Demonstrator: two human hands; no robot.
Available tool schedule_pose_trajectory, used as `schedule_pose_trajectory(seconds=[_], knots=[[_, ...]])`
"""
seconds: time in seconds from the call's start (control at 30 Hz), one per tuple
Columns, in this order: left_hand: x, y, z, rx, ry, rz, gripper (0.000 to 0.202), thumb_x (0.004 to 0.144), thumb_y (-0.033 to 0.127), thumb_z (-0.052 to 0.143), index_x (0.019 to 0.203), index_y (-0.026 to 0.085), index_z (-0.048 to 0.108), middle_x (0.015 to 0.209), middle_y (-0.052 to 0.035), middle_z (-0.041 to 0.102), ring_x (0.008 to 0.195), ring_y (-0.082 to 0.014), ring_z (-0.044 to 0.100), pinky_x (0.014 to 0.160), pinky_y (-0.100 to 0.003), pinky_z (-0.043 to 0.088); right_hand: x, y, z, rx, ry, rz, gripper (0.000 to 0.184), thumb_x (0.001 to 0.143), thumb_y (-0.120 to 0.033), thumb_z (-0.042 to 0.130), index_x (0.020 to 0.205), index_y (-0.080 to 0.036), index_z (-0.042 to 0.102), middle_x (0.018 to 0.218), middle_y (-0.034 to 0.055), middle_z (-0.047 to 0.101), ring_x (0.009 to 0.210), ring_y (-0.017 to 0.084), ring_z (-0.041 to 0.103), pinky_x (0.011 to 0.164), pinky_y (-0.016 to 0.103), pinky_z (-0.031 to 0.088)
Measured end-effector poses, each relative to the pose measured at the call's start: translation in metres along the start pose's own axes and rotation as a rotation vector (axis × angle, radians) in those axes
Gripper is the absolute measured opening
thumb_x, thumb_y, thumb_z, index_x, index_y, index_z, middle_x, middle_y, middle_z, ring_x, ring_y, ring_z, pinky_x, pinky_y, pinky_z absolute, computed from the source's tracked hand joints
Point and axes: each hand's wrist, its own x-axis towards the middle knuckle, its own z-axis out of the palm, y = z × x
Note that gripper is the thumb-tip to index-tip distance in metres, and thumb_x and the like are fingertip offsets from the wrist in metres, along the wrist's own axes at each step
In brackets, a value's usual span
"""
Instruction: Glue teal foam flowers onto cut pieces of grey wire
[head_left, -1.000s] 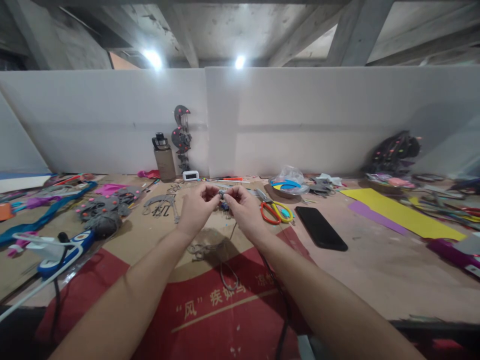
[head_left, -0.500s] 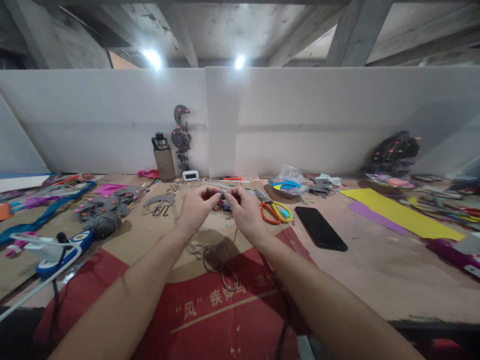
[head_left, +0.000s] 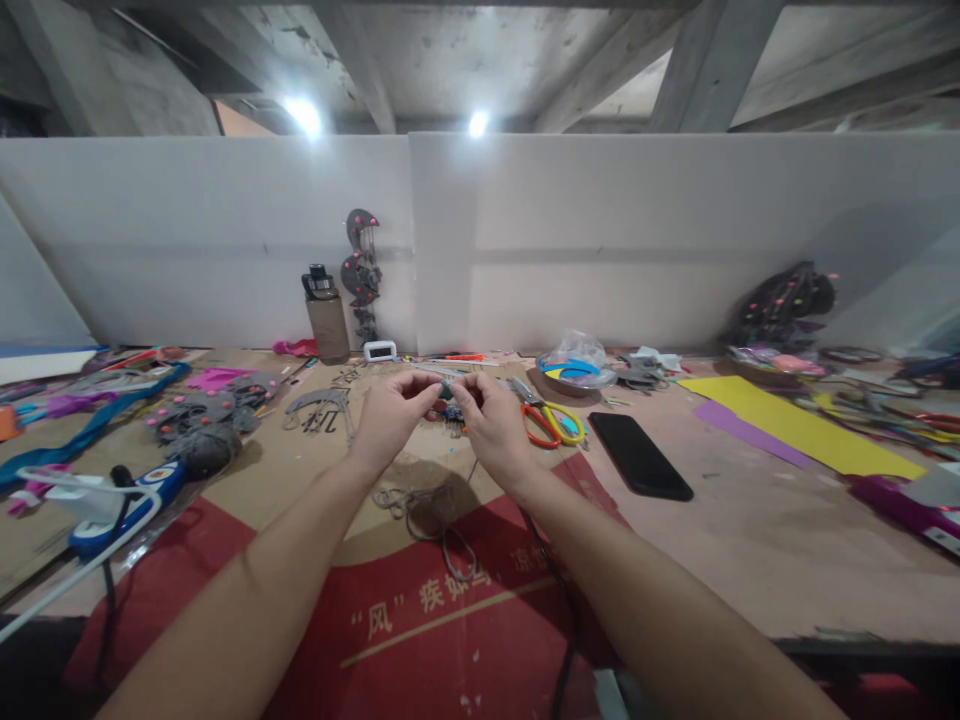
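My left hand (head_left: 395,412) and my right hand (head_left: 493,425) meet above the middle of the table, fingers pinched together. Between their fingertips is a small dark green piece (head_left: 446,390), mostly hidden and too small to name. Just beyond and below the fingers lies a little cluster of dark and coloured bits (head_left: 454,418). A thin grey cord (head_left: 420,505) lies in loose loops on the cardboard (head_left: 300,590) under my wrists. Right of my right hand rest scissors (head_left: 551,420) with one red and one yellow handle.
A black phone (head_left: 641,455) lies to the right, near yellow paper (head_left: 795,425). Behind stand a bottle (head_left: 327,318), a small white clock (head_left: 380,351) and a bowl (head_left: 574,384) with plastic. Left are grey yarn (head_left: 210,450) and a blue power strip (head_left: 124,515) with a white cable.
Both hands stay almost in place, still pinching the small green piece. A bit more of it shows between the fingertips. The view has shifted very slightly.
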Motion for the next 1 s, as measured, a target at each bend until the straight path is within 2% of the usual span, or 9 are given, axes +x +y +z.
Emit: schedule_pose_trajectory(seconds=[0.73, 1.0], knots=[[0.0014, -0.0016, -0.0016, -0.096, -0.053, -0.025, 0.025, 0.071, 0.036, 0.068, 0.084, 0.014, 0.072, 0.078, -0.0071, 0.07, 0.066, -0.0161, 0.064, 0.056, -0.026, 0.051, 0.0007, 0.0018, -0.0008, -0.03, -0.012, -0.007, 0.023, 0.089, -0.037, 0.044, 0.075, -0.02, 0.05, 0.071, 0.0014, 0.056, 0.064, 0.014, 0.048, 0.061, 0.027, 0.034], [0.0008, -0.0008, -0.0013, -0.07, -0.048, -0.017, 0.024, 0.07, 0.034, 0.068, 0.082, 0.014, 0.071, 0.076, -0.0067, 0.069, 0.066, -0.0155, 0.064, 0.056, -0.026, 0.05, 0.0004, 0.0032, 0.0003, -0.034, -0.016, 0.0, 0.024, 0.089, -0.038, 0.043, 0.075, -0.02, 0.05, 0.071, 0.001, 0.056, 0.064, 0.015, 0.048, 0.06, 0.026, 0.033]])
